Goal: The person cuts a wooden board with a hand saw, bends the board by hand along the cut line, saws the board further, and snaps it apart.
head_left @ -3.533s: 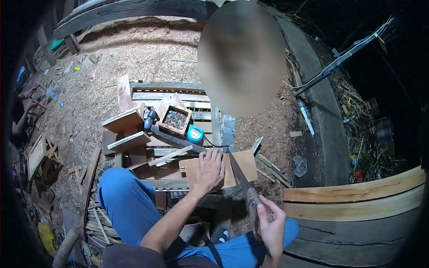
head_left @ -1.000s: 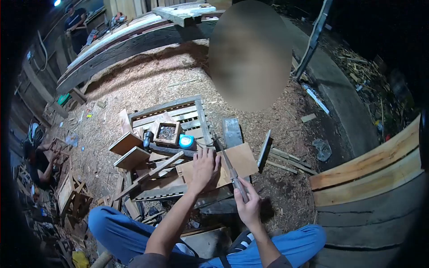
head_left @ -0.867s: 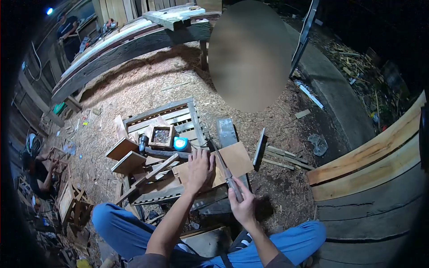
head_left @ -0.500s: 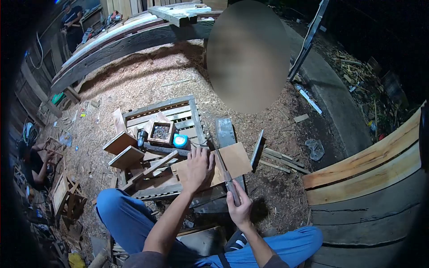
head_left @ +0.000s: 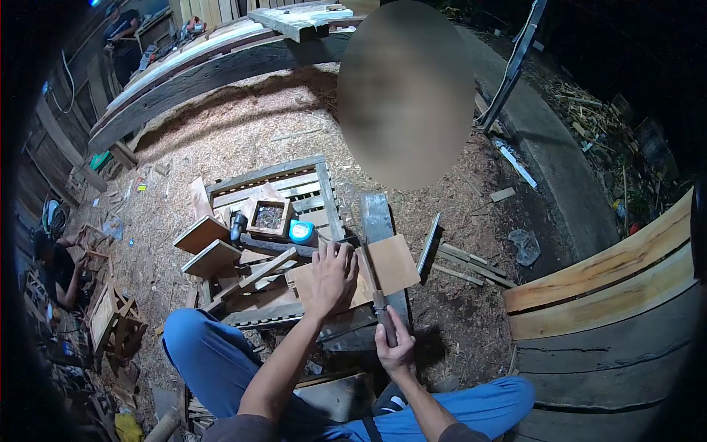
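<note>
My left hand (head_left: 331, 280) lies palm down on a thin light-brown wooden board (head_left: 392, 264), with its fingers stretched out over the surface. My right hand (head_left: 396, 348) is wrapped round the dark straight handle of a handsaw (head_left: 380, 300). The saw's narrow blade runs away from me across the board, just right of my left fingers; its toothed edge is too small to make out. Under the board's right part is a grey plank (head_left: 376, 214), and a slatted wooden pallet (head_left: 324, 193) lies to the left.
On the pallet stand a small wooden box (head_left: 269, 219) of metal bits, a blue tape measure (head_left: 300, 231) and two upright boards (head_left: 210, 256). Wood strips (head_left: 471, 264) lie to the right. A long beam bench (head_left: 213, 77) stands behind. People are at the left edge and back left.
My right hand has drawn the saw slightly back toward me, and less of its blade reaches past the board. The left hand stays on the board. The view has shifted slightly.
</note>
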A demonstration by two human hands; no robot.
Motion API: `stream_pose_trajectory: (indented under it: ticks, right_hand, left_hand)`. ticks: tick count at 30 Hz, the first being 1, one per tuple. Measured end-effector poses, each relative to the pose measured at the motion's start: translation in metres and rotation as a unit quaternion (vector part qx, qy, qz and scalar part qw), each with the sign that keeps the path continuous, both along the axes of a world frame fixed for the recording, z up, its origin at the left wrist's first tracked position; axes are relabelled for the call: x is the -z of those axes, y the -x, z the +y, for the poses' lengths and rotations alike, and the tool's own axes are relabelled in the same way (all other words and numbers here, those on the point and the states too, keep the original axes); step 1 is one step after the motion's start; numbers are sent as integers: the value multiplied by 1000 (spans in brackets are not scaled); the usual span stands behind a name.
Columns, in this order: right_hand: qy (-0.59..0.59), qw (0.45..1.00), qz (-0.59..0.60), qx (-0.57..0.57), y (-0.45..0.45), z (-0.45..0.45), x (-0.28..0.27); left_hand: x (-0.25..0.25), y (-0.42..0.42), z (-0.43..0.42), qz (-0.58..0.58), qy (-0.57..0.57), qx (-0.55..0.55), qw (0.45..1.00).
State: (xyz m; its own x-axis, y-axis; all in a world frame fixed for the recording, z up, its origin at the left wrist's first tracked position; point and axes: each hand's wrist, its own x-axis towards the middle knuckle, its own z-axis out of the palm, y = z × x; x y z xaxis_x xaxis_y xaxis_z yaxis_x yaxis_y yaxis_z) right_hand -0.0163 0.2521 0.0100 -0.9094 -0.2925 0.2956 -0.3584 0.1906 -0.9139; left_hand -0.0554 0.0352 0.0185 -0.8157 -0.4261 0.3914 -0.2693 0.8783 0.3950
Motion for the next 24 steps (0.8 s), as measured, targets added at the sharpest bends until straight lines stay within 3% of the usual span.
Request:
stream_pose_trajectory:
  ticks: [6, 14, 15, 19, 22, 24]
  right_hand:
    - [48, 996, -70, -5, 2, 1, 3]
    - [51, 992, -116, -22, -1, 7, -36]
    - [48, 994, -98, -18, -1, 10, -44]
    - [12, 971, -235, -27, 0, 32, -96]
    - [-28, 986, -160, -32, -5, 39, -129]
    - [-44, 980, -190, -35, -8, 44, -153]
  left_hand:
    - [2, 0, -1, 5, -5, 7, 1000]
    - [3, 0, 0, 26, -14, 1, 1000]
    - [3, 1, 1, 27, -17, 2, 999]
    - [2, 0, 1, 49, -13, -5, 999]
    - [-3, -3, 3, 49, -32, -4, 998]
    - [-4, -4, 2, 47, -52, -4, 998]
